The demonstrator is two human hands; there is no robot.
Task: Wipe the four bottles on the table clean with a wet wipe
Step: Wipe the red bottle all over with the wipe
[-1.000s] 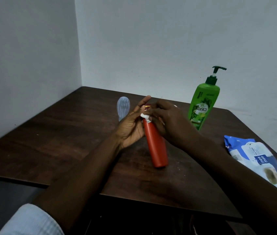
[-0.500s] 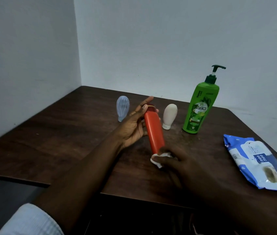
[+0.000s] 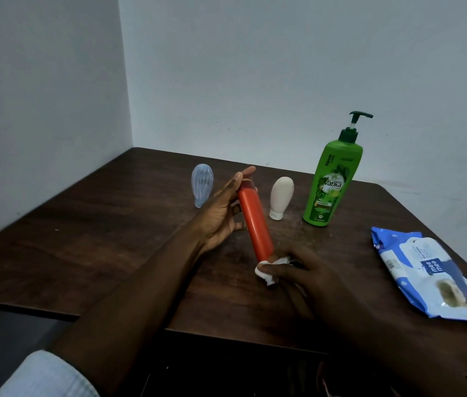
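Dark wooden table [image 3: 89,247] stands in a corner betw. two plain pale walls; only the head view is given. Your left hand [image 3: 220,213] holds the red bottle [image 3: 255,224] near its top end, fingers half curled around it, index finger stretched along the top. That bottle is tilted, top away from you, lower end toward you, above the table. Your right hand [image 3: 306,279] is closed on a crumpled white wet wipe [image 3: 268,272], and the wipe presses against the bottom end of the red bottle. Behind your left hand, the clear bluish bottle [image 3: 202,184] stands cap down on the table. Just right of the red bottle's top, the beige bottle [image 3: 281,197] also stands cap down, a bit tilted. Near it, further right, the green pump bottle [image 3: 332,181] stands upright w. label "Vatika". At the right edge lies a blue-white wipes pack [image 3: 427,276], flat, well apart from the bottles. A white ribbed sleeve [image 3: 46,373] shows at the bottom left.
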